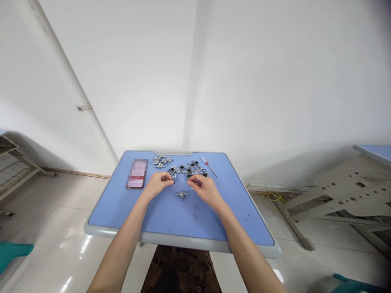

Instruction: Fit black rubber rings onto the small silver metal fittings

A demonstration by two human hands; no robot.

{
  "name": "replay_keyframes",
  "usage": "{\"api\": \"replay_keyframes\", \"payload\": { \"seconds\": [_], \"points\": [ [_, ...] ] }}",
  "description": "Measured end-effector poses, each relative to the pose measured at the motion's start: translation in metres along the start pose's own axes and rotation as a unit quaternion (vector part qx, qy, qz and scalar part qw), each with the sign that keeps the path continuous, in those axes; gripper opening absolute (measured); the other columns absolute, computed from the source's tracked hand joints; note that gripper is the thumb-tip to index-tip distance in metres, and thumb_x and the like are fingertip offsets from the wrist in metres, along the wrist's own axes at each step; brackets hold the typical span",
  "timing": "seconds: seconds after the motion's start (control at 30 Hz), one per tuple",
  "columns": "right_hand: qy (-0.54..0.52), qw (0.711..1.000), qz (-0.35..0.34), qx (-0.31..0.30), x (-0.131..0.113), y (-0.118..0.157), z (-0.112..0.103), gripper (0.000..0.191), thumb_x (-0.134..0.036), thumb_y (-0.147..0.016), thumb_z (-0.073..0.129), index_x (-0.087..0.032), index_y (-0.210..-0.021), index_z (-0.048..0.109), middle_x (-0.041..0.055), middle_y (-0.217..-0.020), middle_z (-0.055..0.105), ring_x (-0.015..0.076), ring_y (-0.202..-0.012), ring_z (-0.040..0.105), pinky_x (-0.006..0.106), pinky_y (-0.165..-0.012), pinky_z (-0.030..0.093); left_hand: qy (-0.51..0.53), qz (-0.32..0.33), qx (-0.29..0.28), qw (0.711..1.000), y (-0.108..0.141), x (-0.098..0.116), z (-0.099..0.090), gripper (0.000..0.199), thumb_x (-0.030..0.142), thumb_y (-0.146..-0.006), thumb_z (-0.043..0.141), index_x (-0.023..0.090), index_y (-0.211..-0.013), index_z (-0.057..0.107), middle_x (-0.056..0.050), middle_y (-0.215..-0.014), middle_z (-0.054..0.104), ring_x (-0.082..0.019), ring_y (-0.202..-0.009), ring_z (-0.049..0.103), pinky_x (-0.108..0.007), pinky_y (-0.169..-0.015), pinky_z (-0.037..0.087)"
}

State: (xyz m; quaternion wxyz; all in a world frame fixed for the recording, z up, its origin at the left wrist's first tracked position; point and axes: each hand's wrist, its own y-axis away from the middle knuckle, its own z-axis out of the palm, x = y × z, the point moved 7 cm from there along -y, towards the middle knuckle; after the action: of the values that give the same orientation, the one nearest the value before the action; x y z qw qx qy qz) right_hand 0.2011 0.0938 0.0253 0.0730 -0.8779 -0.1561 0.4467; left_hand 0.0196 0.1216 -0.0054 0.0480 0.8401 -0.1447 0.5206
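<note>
While the right hand [205, 191] is pinching a small metal fitting [193, 184] above the blue surface [183, 240], the left hand [158, 184] is holding its fingers [169, 178] together beside the scattered fittings [186, 171]; any grip there is hidden. Working low and slowly seems prudent with parts this small. A bolted fitting [182, 195] is lying just in front, with a red-handled screwdriver [208, 165] and a phone [137, 173] lying farther out.

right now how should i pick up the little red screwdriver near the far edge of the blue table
Pinch the red handle of the small screwdriver with the right hand, coming from the right. It lies flat with its handle toward the far edge and its shaft slanting toward you. The metal fittings crowd its left side, so the right looks clearest.
</note>
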Motion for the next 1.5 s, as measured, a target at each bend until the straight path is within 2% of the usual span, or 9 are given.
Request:
{"api": "replay_keyframes", "payload": {
  "seconds": [0.1,0.33,0.73,0.93,1.03,1.13,1.23,1.33,1.5],
  "points": [
    [-0.034,0.999,-0.004,-0.019,-0.005,0.002,0.005,0.018,-0.035,-0.082,0.055,-0.020,-0.077,0.064,0.0008,-0.072,0.064,0.0132,-0.059,0.050,0.026,-0.058,0.041,0.129,-0.007,-0.022,0.991,-0.001,0.002,0.011,0.024,0.035,-0.069,0.072,0.014,-0.074,0.063,-0.001,-0.066,0.064,-0.014,-0.064,0.059,-0.026,-0.065,0.046],
    [-0.046,0.998,-0.004,-0.051,-0.008,0.003,0.012,0.016,-0.033,-0.081,0.057,-0.019,-0.077,0.065,-0.0007,-0.067,0.060,0.0107,-0.055,0.043,0.024,-0.055,0.037,0.169,-0.010,-0.047,0.984,0.002,0.012,0.022,0.033,0.043,-0.065,0.075,0.014,-0.074,0.064,0.000,-0.065,0.065,-0.012,-0.062,0.058,-0.026,-0.062,0.046],
    [-0.077,0.994,0.020,-0.080,-0.006,0.003,0.010,0.018,-0.035,-0.078,0.059,-0.018,-0.073,0.064,-0.0049,-0.054,0.042,0.0093,-0.051,0.032,0.022,-0.048,0.027,0.047,0.061,-0.030,0.997,0.011,0.034,0.022,0.015,0.029,-0.076,0.065,0.015,-0.073,0.066,0.002,-0.065,0.061,-0.011,-0.062,0.050,-0.023,-0.060,0.040],
    [-0.096,0.988,0.029,-0.114,-0.006,0.004,0.010,0.018,-0.034,-0.079,0.058,-0.018,-0.072,0.062,-0.0053,-0.055,0.041,0.0093,-0.051,0.030,0.023,-0.049,0.026,0.017,0.101,-0.015,0.995,0.014,0.045,0.025,0.010,0.023,-0.078,0.062,0.016,-0.073,0.067,0.001,-0.067,0.063,-0.011,-0.064,0.052,-0.023,-0.062,0.040],
    [-0.093,0.987,0.012,-0.129,-0.004,0.004,0.006,0.017,-0.032,-0.081,0.056,-0.018,-0.073,0.061,-0.0042,-0.060,0.047,0.0097,-0.053,0.034,0.024,-0.052,0.029,0.010,0.106,-0.021,0.994,0.014,0.045,0.024,0.011,0.025,-0.080,0.062,0.017,-0.075,0.068,0.001,-0.071,0.064,-0.013,-0.068,0.054,-0.024,-0.066,0.042],
    [-0.100,0.984,-0.010,-0.147,-0.001,0.003,0.001,0.013,-0.029,-0.082,0.055,-0.019,-0.076,0.061,-0.0015,-0.071,0.056,0.0115,-0.062,0.044,0.024,-0.060,0.036,-0.004,0.090,-0.044,0.995,0.012,0.038,0.022,0.012,0.028,-0.081,0.063,0.017,-0.082,0.069,-0.001,-0.079,0.066,-0.015,-0.075,0.057,-0.025,-0.070,0.043],
    [-0.095,0.982,-0.020,-0.165,0.004,0.002,0.001,0.011,-0.027,-0.081,0.056,-0.019,-0.077,0.061,0.0002,-0.076,0.060,0.0133,-0.069,0.050,0.026,-0.066,0.039,-0.028,0.091,-0.103,0.990,0.012,0.028,0.026,0.021,0.024,-0.074,0.071,0.017,-0.093,0.068,-0.003,-0.092,0.064,-0.017,-0.086,0.058,-0.027,-0.078,0.045],
    [-0.077,0.976,-0.020,-0.203,0.009,0.003,0.009,0.010,-0.025,-0.079,0.057,-0.019,-0.076,0.063,0.0003,-0.076,0.061,0.0141,-0.070,0.052,0.027,-0.068,0.041,-0.072,0.095,-0.138,0.983,0.013,0.021,0.031,0.028,0.020,-0.072,0.072,0.018,-0.099,0.066,-0.004,-0.099,0.062,-0.019,-0.092,0.058,-0.030,-0.084,0.045],
    [-0.065,0.970,-0.011,-0.234,0.016,0.003,0.022,0.008,-0.022,-0.079,0.056,-0.019,-0.077,0.063,0.0003,-0.075,0.062,0.0150,-0.071,0.053,0.028,-0.070,0.042,-0.113,0.084,-0.160,0.977,0.015,0.018,0.038,0.022,0.016,-0.074,0.066,0.018,-0.096,0.065,-0.003,-0.098,0.062,-0.019,-0.093,0.058,-0.031,-0.085,0.045]
  ]
}}
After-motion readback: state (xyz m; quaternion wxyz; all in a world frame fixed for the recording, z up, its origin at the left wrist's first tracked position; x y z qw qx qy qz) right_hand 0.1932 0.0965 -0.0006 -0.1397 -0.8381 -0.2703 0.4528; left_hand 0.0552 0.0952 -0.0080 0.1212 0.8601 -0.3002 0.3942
